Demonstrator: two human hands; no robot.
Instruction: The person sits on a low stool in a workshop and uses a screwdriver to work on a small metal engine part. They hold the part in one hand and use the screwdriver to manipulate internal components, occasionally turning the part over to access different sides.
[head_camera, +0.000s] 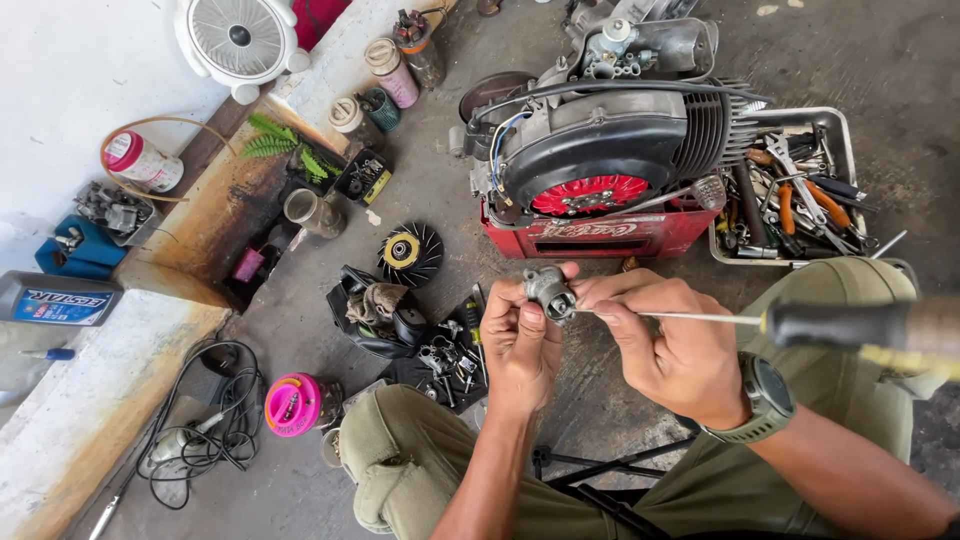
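My left hand (518, 345) grips a small grey metal engine part (549, 291), held up in front of me. My right hand (668, 345) pinches the thin shaft of a long screwdriver (700, 318) close to the part, with the tip set into it. The screwdriver's dark handle (850, 325) sticks out to the right, past my watch (765, 398). Both hands hover above the concrete floor, just in front of a small engine with a black cover and red fan (590, 165) resting on a red crate (600, 237).
A grey tray of pliers and wrenches (795, 190) sits right of the engine. Loose parts on a black mat (445, 360), a black rag pile (375, 310), a pink round tin (291, 403), coiled cable (205, 430), bottles and a white fan (240, 40) lie left.
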